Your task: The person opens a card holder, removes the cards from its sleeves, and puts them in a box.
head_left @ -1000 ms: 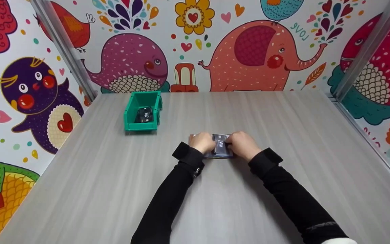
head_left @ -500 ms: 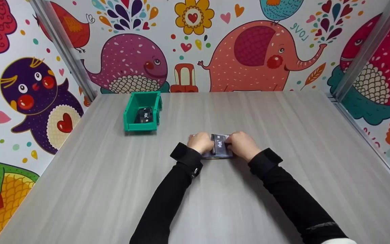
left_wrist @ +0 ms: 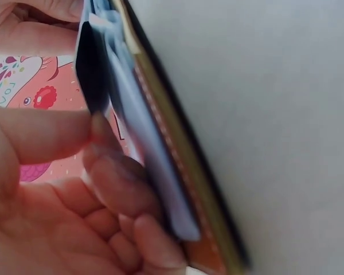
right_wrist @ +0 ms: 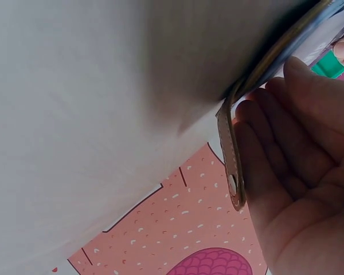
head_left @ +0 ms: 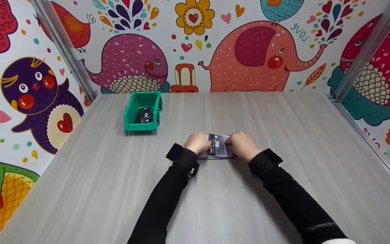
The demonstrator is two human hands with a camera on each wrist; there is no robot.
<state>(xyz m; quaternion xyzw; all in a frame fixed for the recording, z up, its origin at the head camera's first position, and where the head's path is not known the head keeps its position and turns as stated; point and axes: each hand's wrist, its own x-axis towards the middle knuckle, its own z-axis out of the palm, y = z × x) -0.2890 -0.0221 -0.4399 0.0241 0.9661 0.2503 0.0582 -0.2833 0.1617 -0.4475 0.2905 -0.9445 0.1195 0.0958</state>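
A leather card holder (left_wrist: pixel 175 172) with stitched brown edges and clear plastic sleeves (left_wrist: pixel 155 154) lies open on the table, between both hands. A dark card (head_left: pixel 218 145) marked "Vip" shows over its sleeves in the head view. My left hand (head_left: pixel 197 143) pinches the dark card's left edge between thumb and finger, its other fingers curled beside the sleeves. My right hand (head_left: pixel 243 145) holds the right side of the holder, its thumb (right_wrist: pixel 301 71) on the sleeve edge. A brown strap (right_wrist: pixel 232 163) with a metal snap sticks out from the holder beside the right fingers.
A green plastic bin (head_left: pixel 141 126) stands at the back left of the table (head_left: pixel 249 210), with dark cards (head_left: pixel 145 116) inside. Walls printed with cartoon animals rise behind and at both sides, with metal posts (head_left: pixel 67 51) at the corners.
My left hand has moved slightly left, and the dark card has shifted and tilted a little that way with it. The right hand has stayed in place.
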